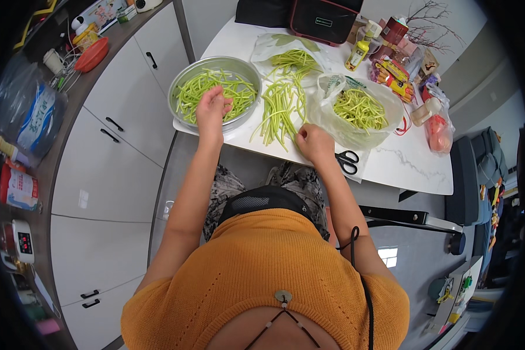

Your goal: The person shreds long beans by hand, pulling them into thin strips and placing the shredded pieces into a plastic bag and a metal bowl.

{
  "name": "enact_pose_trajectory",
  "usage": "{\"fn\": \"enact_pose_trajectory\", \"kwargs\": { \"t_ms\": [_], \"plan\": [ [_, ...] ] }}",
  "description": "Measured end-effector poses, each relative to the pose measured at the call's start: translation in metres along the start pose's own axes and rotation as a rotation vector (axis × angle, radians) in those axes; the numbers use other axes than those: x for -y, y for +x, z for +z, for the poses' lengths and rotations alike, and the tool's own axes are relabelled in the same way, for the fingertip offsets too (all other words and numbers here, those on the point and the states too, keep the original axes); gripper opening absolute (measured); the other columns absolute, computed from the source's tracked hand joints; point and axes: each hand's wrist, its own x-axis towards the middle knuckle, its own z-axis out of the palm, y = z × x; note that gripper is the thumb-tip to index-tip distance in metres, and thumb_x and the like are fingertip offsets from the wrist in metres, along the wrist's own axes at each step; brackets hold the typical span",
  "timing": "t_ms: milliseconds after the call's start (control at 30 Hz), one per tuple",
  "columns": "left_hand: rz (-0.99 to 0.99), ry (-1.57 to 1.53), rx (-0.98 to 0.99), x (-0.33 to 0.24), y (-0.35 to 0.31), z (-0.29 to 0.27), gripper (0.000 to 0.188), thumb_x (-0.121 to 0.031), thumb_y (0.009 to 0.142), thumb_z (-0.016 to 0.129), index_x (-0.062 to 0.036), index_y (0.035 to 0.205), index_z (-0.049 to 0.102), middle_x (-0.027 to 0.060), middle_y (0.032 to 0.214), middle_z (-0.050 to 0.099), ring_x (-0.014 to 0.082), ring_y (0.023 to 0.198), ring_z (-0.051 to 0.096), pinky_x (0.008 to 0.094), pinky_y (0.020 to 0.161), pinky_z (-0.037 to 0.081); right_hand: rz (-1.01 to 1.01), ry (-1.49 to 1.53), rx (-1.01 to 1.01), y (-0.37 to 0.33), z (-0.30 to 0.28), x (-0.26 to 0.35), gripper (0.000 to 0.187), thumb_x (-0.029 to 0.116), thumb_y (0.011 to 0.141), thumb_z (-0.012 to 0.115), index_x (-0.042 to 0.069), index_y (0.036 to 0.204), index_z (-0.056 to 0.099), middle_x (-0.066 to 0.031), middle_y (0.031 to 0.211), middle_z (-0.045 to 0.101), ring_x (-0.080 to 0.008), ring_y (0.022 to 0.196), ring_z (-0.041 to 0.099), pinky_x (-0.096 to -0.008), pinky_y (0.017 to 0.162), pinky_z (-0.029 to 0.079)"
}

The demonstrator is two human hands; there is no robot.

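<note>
My left hand is over a round metal basin at the left of the table. Its fingers are loosely curled and a little apart, with cut green stems in the basin around them. Longer green stems lie in a loose pile in the middle, running back to a spread plastic bag. At the pile's near right edge is my right hand, closed; what its fingers hold is hidden. Just right of it stands an open clear plastic bag filled with short green stem pieces.
Black-handled scissors lie near the table's front edge, right of my right hand. A yellow bottle, snack packets and a bag of red things crowd the right back. White cabinets stand left.
</note>
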Motion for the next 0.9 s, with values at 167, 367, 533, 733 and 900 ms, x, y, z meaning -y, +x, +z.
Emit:
{"fn": "enact_pose_trajectory", "kwargs": {
  "t_ms": [167,367,533,733,900],
  "plan": [
    [0.053,0.077,0.076,0.002,-0.026,0.010,0.022,-0.010,0.087,0.051,0.0000,0.106,0.055,0.0053,0.096,0.058,0.0094,0.072,0.055,0.0204,0.060,0.044,0.161,0.259,-0.037,-0.001,-0.021,-0.014,0.016,0.020,0.073,0.059,0.004,0.076,0.061,-0.0116,0.068,0.062,-0.0269,0.063,0.060,-0.0357,0.060,0.047],
    [-0.172,0.168,0.392,0.015,-0.055,0.029,0.025,-0.013,0.086,0.054,0.0010,0.107,0.055,0.0032,0.092,0.060,0.0067,0.067,0.052,0.0180,0.057,0.041,0.175,0.727,0.029,-0.014,-0.028,-0.019,0.012,0.013,0.076,0.064,0.002,0.079,0.060,-0.0013,0.066,0.058,-0.0061,0.059,0.049,-0.0213,0.056,0.041],
    [-0.313,0.109,0.500,0.014,-0.070,0.051,0.025,-0.015,0.086,0.056,0.0000,0.105,0.056,0.0021,0.085,0.060,0.0057,0.065,0.052,0.0171,0.056,0.040,0.094,0.798,0.108,-0.025,-0.040,0.007,0.011,0.011,0.076,0.064,0.002,0.079,0.060,0.0012,0.065,0.056,-0.0033,0.056,0.045,-0.0191,0.052,0.038],
    [-0.378,-0.022,0.456,0.016,-0.066,0.046,0.016,-0.015,0.086,0.057,-0.0026,0.096,0.057,0.0034,0.082,0.060,0.0078,0.066,0.055,0.0181,0.056,0.042,0.075,0.802,0.178,-0.027,-0.042,0.011,0.009,0.010,0.078,0.064,0.001,0.080,0.060,0.0029,0.067,0.056,-0.0033,0.055,0.042,-0.0188,0.051,0.037],
    [-0.341,-0.154,0.387,0.003,-0.063,0.039,0.013,-0.015,0.087,0.056,-0.0033,0.093,0.056,0.0031,0.083,0.059,0.0090,0.070,0.058,0.0189,0.058,0.044,0.134,1.024,0.001,-0.024,-0.044,-0.005,0.007,0.009,0.081,0.060,0.002,0.081,0.060,0.0017,0.069,0.058,-0.0040,0.059,0.049,-0.0184,0.053,0.038]
  ]
}}
